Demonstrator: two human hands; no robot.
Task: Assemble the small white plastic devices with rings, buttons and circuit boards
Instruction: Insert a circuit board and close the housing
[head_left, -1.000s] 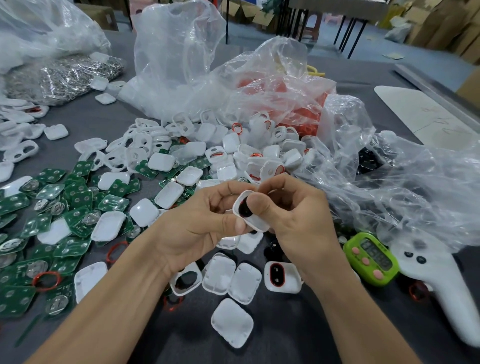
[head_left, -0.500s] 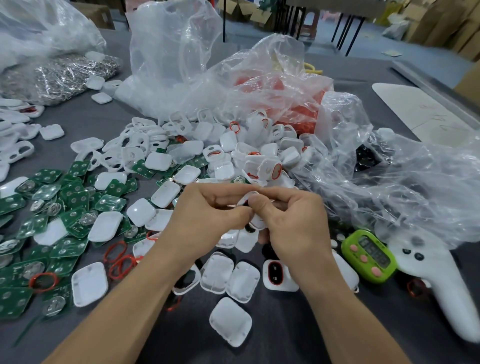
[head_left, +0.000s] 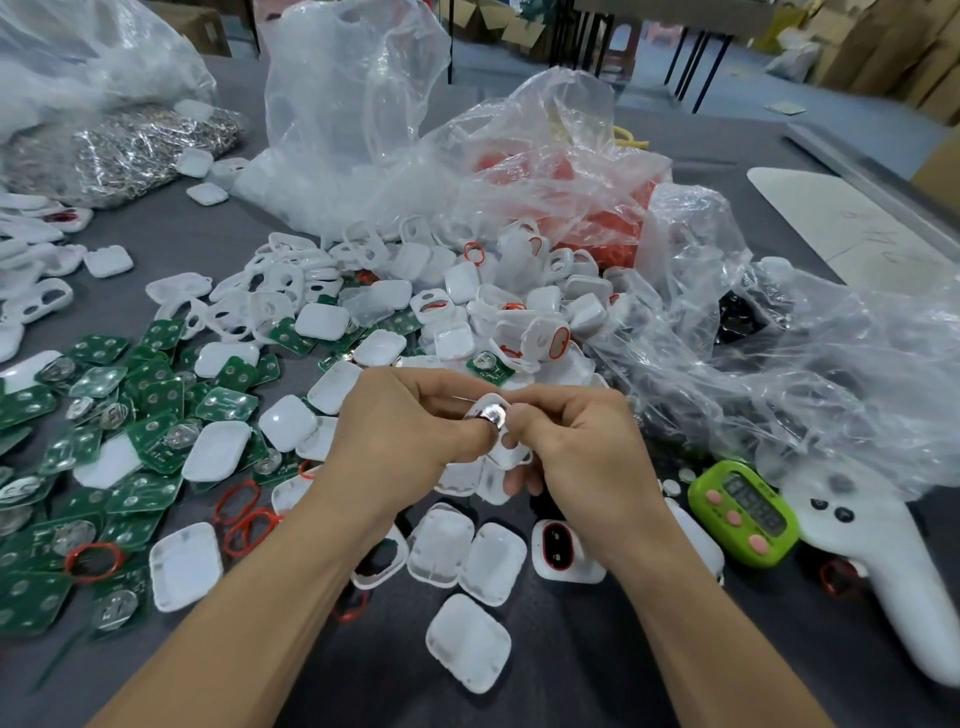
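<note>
White shell (head_left: 506, 449) pinched between left hand (head_left: 405, 431) and right hand (head_left: 576, 447); table (head_left: 597, 675) crowded.

The left hand (head_left: 408, 431) and the right hand (head_left: 576, 447) are covering most of the small white device (head_left: 517, 456) pinched between them.

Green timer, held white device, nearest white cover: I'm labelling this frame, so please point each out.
green timer (head_left: 750, 506), head view, on its display.
held white device (head_left: 492, 415), head view, on its silvery disc.
nearest white cover (head_left: 467, 642), head view, centre of its face.
</note>
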